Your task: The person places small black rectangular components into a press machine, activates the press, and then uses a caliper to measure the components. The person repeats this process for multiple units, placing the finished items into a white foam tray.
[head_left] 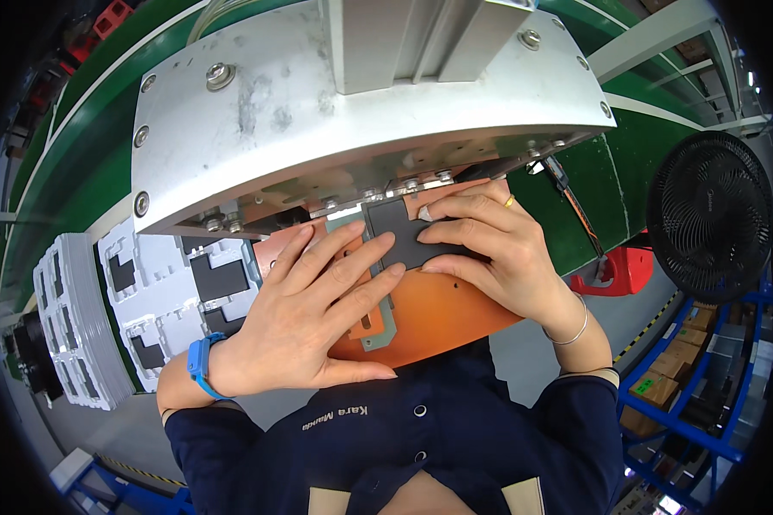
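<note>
Right grip (508, 262), half-curled, touches a flat black slab (399, 225), whether pinching is unclear; left grip (305, 326) spreads wide at the slab's edge. Beneath both, smooth orange plate (459, 309); leftward, moulded white trays (159, 296); beyond, scuffed metal housing (266, 107).

Ahead: metal block (378, 124) overhangs | left: white trays (161, 296) | room: over orange plate (455, 313), near side

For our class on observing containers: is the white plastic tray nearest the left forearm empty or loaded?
Loaded, at least partly: dark flat pieces sit in several recesses of the white plastic tray.
</note>
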The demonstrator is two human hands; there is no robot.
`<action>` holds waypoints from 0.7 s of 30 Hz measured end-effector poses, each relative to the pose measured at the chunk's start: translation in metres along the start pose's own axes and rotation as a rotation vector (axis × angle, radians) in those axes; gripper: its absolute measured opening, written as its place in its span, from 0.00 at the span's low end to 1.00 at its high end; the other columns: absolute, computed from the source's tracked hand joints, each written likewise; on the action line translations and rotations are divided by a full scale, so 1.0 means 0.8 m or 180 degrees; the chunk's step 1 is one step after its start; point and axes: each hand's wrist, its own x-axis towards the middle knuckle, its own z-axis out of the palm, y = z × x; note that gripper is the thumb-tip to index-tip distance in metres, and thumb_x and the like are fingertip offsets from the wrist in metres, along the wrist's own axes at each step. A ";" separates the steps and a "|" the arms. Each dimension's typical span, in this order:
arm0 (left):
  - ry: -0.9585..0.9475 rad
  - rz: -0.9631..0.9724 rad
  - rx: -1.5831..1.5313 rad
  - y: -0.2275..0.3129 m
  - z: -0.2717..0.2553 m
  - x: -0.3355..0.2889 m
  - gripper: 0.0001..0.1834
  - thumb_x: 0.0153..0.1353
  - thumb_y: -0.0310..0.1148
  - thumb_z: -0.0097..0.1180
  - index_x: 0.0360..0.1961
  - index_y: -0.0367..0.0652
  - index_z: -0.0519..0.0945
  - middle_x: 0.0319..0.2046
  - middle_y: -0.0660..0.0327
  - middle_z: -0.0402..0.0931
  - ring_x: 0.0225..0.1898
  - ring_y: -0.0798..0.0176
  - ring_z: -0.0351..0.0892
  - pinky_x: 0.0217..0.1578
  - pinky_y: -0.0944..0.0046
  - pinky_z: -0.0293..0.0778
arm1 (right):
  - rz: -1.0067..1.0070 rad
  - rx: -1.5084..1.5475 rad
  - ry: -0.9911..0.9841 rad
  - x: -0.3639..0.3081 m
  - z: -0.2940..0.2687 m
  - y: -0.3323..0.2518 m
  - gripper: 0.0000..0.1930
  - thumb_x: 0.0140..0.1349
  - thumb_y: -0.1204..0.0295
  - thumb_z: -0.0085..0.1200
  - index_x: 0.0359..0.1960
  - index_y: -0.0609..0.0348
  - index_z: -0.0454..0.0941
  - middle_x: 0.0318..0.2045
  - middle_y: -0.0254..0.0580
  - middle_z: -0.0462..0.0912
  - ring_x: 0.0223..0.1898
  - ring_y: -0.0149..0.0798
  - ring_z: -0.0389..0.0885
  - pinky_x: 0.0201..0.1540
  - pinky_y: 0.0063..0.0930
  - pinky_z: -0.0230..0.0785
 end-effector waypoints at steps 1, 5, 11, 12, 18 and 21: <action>0.0000 -0.0006 -0.0020 0.000 0.000 0.000 0.49 0.46 0.72 0.60 0.61 0.44 0.76 0.65 0.51 0.67 0.67 0.41 0.62 0.68 0.40 0.51 | 0.0024 0.0016 -0.0018 0.000 -0.001 -0.001 0.14 0.47 0.70 0.70 0.37 0.57 0.84 0.43 0.39 0.82 0.46 0.45 0.78 0.49 0.37 0.71; -0.0018 -0.0016 -0.0046 0.000 0.000 0.001 0.49 0.46 0.72 0.60 0.61 0.45 0.76 0.66 0.52 0.67 0.67 0.41 0.62 0.68 0.40 0.51 | 0.0034 0.0031 -0.0085 0.002 -0.002 0.001 0.14 0.47 0.70 0.70 0.37 0.57 0.84 0.44 0.38 0.82 0.47 0.45 0.78 0.50 0.37 0.71; -0.0039 -0.0037 -0.0062 0.000 0.001 0.000 0.50 0.46 0.73 0.59 0.61 0.45 0.76 0.66 0.52 0.67 0.67 0.41 0.62 0.68 0.40 0.50 | 0.0104 0.0180 -0.0165 0.001 -0.003 0.003 0.14 0.46 0.70 0.70 0.36 0.58 0.84 0.44 0.39 0.83 0.48 0.45 0.78 0.50 0.37 0.71; -0.0039 -0.0036 -0.0066 0.001 0.001 0.000 0.50 0.47 0.74 0.58 0.61 0.45 0.76 0.66 0.52 0.67 0.67 0.41 0.62 0.68 0.40 0.49 | 0.0094 0.0207 -0.0157 0.001 -0.002 0.003 0.14 0.46 0.70 0.70 0.36 0.59 0.84 0.44 0.40 0.83 0.48 0.45 0.78 0.50 0.37 0.71; -0.0085 -0.0079 -0.0109 -0.001 0.002 0.000 0.50 0.47 0.74 0.58 0.61 0.46 0.76 0.65 0.51 0.67 0.67 0.42 0.62 0.69 0.40 0.49 | 0.0118 0.0298 -0.0141 0.005 0.000 0.005 0.13 0.46 0.71 0.70 0.34 0.60 0.83 0.45 0.41 0.83 0.47 0.45 0.78 0.49 0.36 0.72; -0.0093 -0.0116 -0.0096 0.001 0.003 -0.001 0.49 0.48 0.74 0.57 0.61 0.48 0.77 0.66 0.52 0.66 0.67 0.42 0.61 0.69 0.41 0.48 | 0.0152 0.0330 -0.0158 0.006 -0.001 0.002 0.13 0.46 0.71 0.70 0.34 0.60 0.83 0.45 0.41 0.83 0.47 0.45 0.78 0.49 0.36 0.72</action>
